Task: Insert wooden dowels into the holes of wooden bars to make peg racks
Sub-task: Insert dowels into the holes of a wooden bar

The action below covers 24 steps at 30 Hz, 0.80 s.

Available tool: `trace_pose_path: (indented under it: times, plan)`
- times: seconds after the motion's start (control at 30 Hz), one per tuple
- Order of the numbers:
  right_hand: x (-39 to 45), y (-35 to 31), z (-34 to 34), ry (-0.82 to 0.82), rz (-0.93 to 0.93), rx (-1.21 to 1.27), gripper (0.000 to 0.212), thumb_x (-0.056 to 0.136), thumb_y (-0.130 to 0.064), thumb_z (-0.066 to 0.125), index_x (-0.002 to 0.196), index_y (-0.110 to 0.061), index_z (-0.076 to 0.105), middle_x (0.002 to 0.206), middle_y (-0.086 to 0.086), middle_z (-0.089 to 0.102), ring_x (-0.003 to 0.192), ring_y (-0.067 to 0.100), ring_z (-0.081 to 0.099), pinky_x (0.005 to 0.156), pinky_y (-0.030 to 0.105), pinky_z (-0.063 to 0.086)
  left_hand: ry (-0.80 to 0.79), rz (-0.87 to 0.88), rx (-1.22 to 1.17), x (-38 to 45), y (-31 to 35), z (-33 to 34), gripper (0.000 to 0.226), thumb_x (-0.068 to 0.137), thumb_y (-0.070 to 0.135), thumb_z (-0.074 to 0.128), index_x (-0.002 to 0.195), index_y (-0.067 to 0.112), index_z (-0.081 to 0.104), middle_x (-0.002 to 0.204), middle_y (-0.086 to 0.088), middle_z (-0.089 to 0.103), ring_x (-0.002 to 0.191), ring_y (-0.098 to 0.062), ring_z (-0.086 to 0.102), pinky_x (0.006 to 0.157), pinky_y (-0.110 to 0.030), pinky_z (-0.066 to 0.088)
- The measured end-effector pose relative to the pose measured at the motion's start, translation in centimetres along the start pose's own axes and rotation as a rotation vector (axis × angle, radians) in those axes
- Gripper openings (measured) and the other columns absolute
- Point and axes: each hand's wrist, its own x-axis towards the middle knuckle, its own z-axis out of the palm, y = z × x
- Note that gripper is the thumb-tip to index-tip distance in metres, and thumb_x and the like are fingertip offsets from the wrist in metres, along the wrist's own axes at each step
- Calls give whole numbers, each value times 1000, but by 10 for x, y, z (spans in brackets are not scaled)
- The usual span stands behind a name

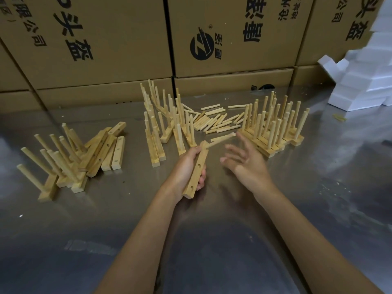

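Head view: one dowel seated in the bar, two holes left to fill.

At frame centre the left hand [186,166] clenches its fingers around the wooden bar [196,172], tilted so its holes face up; a dowel [220,140] juts from its far end. The right hand [244,160], fingers released and spread, hovers beside it, likely heading for the loose dowels [214,120] above centre on the table [212,240].

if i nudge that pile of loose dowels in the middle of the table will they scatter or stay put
Likely scatter. The loose dowels are smooth round sticks lying flat on a shiny metal table, so they would probably roll and slide easily. They look thin and light, so a small push should move several at once. Those stacked crosswise may jam a little first.
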Motion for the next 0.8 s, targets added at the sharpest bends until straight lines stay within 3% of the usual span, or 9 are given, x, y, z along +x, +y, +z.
trace_pose_path:
  times: [0.1,0.27,0.37,0.5,0.6,0.67,0.73,0.8]
  plan:
    - [21,11,-3,70,-91,-414,60,94,-1,57,148,-20,42,136,3,58,125,17,55,100,20,40,-56,27,-127,1,1,-7,44,105,37,35,113,6,65,54,-2,43,38,-12,39,34,-20,33]
    - [77,19,5,-19,-197,-867,52,98,-11,48,149,-18,43,148,10,49,136,30,42,114,39,35,-121,60,-229,1,3,-13,44,103,35,36,116,4,66,56,-3,42,40,-13,39,34,-19,31]
    - [91,21,11,-22,-211,-1017,34,99,-16,48,128,-17,65,131,10,59,124,29,46,106,40,38,-126,59,-278,1,5,-15,44,103,36,39,121,7,66,61,-4,44,46,-13,41,34,-20,31]
    - [66,17,12,102,-396,-1251,26,96,-23,53,113,-18,72,115,4,58,113,26,43,94,39,33,-82,52,-319,2,6,-15,44,103,36,41,123,6,66,63,-2,40,48,-12,41,33,-19,32]
    - [29,6,10,36,-461,-1181,20,94,-24,51,108,-25,65,101,-1,66,103,25,54,89,38,33,-33,57,-320,4,5,-14,45,103,36,40,126,5,64,63,-1,38,46,-11,38,33,-18,31]
    - [7,-7,9,13,-463,-1029,15,94,-26,52,106,-27,60,83,-5,69,80,23,63,80,35,43,-5,58,-317,5,3,-13,46,104,36,39,128,5,62,63,-1,36,47,-11,36,34,-18,29]
    - [-12,-21,7,24,-492,-877,12,92,-30,58,103,-31,64,75,-13,65,66,15,62,65,30,48,13,60,-319,6,3,-12,46,104,37,39,128,5,62,63,-1,36,48,-11,35,36,-19,28]
    - [-23,-33,7,1,-555,-855,15,90,-32,62,103,-33,70,73,-16,59,67,9,58,59,27,44,19,72,-312,5,2,-11,45,105,37,40,125,6,65,63,-1,37,49,-11,36,36,-20,29]
